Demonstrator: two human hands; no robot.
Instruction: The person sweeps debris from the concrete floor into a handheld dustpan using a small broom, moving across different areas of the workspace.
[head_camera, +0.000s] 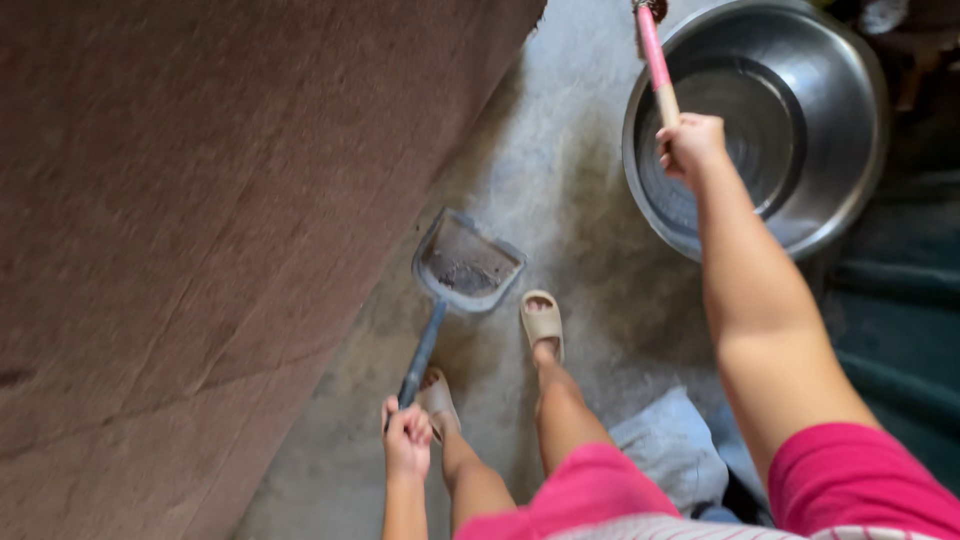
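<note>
Left hand (407, 440) clenched round the near end of a dustpan (465, 265) handle, low and near. Pan's long axis running from that fist far and slightly right; tray at the far end, flat on the concrete floor (560, 190), mouth toward the far side, grey dirt inside. Right hand (690, 145) clenched round a stick (657, 65), pink above, bare wood at the fist, rising far out of view at the top edge; head of the stick not visible. Left hand nearer the tray; right hand well apart, far and right, over the near rim of a steel basin (850, 200). Brown wall (200, 230) just left of the tray, closing that side. Two sandalled feet (542, 322) just near and right of the tray. Open floor far of the tray, between wall and basin. Bluish bag (670, 440) near, right of the legs.
</note>
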